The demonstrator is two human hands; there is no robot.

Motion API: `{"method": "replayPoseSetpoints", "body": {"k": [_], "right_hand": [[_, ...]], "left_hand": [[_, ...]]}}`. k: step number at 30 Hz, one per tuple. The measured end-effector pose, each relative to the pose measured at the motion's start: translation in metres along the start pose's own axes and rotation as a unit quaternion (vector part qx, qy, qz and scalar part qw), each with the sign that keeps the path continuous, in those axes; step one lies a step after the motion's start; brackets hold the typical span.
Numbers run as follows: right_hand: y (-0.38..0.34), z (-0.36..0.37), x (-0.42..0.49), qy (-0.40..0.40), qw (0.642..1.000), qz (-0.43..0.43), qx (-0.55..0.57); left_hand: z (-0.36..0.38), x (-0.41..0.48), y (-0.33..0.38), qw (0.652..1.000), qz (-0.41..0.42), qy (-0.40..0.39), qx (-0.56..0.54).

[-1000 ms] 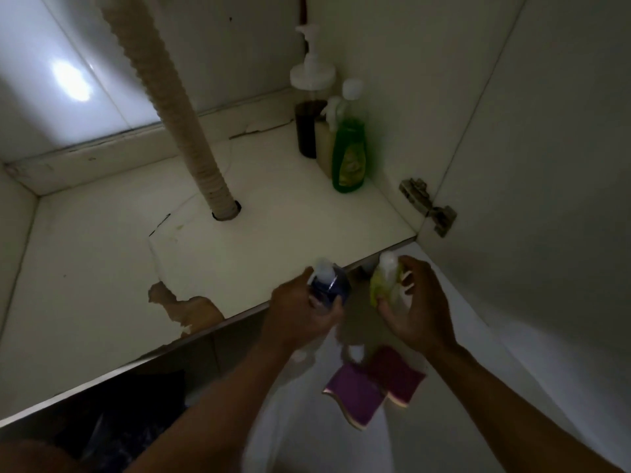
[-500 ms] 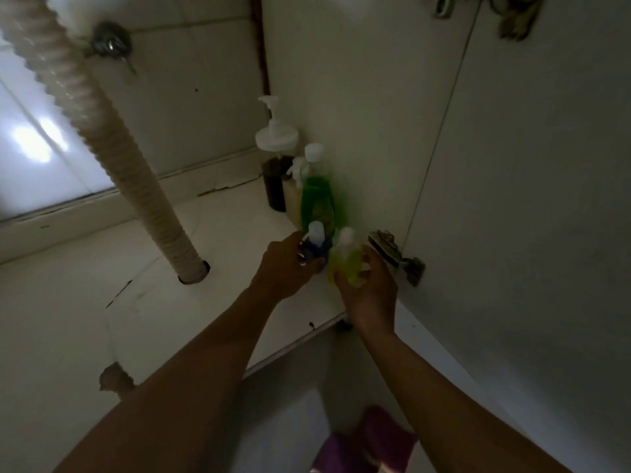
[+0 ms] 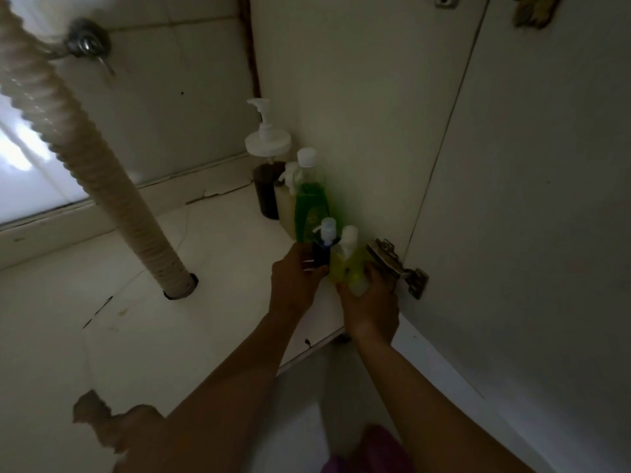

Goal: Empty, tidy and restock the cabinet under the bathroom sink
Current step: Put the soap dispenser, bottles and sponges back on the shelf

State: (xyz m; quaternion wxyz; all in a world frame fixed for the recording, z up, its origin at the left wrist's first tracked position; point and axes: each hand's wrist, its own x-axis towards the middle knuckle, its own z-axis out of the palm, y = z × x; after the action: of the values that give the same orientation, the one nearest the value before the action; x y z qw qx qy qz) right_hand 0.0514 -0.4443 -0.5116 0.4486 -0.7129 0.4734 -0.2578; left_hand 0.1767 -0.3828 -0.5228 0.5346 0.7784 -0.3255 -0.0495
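Note:
My left hand (image 3: 296,281) grips a small dark blue bottle (image 3: 322,252) with a white cap, low over the cabinet floor (image 3: 211,302). Beside it my right hand (image 3: 370,302) grips a small yellow bottle (image 3: 348,264) with a white cap, close to the right wall. Both bottles are upright and sit just in front of a tall green bottle (image 3: 310,206). Behind that stand a cream bottle (image 3: 285,206) and a dark pump dispenser (image 3: 268,158) in the back right corner.
A ribbed drain hose (image 3: 102,186) runs down through a hole in the cabinet floor. A metal hinge (image 3: 397,268) sticks out right of my right hand, on the open door (image 3: 529,233). The floor's front edge is chipped (image 3: 102,418). Purple cloths (image 3: 372,452) lie below.
Both hands have carried the two small bottles from outside the front edge into the cabinet, up to the green bottle by the right wall. The view has tilted upward.

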Motion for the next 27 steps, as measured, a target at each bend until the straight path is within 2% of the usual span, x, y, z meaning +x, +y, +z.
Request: {"method": "replayPoseSetpoints", "body": {"k": [8,16,21,25,27], "right_hand": [[-0.001,0.006,0.01,0.025,0.999,0.009,0.029],[0.01,0.013,0.015,0.007,1.0,0.023,0.009],[0.011,0.012,0.014,0.031,0.999,-0.003,0.004],[0.014,0.005,0.007,-0.007,0.999,-0.045,0.013],[0.027,-0.009,-0.014,-0.025,0.995,-0.098,0.001]], "left_hand": [[0.016,0.003,0.004,0.998,0.02,0.054,0.01],[0.015,0.005,-0.006,0.997,0.038,0.036,0.05],[0.015,0.008,-0.007,0.995,0.053,0.033,0.075],[0.001,-0.006,0.002,0.993,0.074,0.047,0.08],[-0.013,-0.031,0.012,0.991,0.082,0.061,0.092]]}}
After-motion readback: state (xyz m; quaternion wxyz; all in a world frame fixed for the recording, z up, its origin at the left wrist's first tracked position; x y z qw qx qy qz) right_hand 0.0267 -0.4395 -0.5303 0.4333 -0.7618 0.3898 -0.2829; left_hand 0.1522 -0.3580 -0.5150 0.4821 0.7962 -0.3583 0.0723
